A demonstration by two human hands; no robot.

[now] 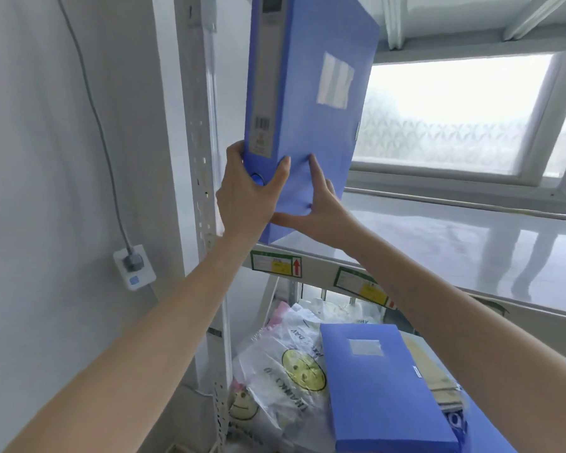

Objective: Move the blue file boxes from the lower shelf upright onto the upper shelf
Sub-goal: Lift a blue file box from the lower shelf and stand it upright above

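Upper shelf point(471, 243): both hands point(252, 194) gripping upright blue file box point(307, 125) w/ contents unseen

Upper shelf point(455, 243) lies bare rightward — only the left upright post point(203, 132) crowds the held box point(307, 103).

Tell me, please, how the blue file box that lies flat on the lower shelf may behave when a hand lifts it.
The flat blue file box probably stays stiff: its faces look straight, like the held box. Its smooth cover may slip in a hand. Stood upright on the upper shelf, the narrow base could let it tip.
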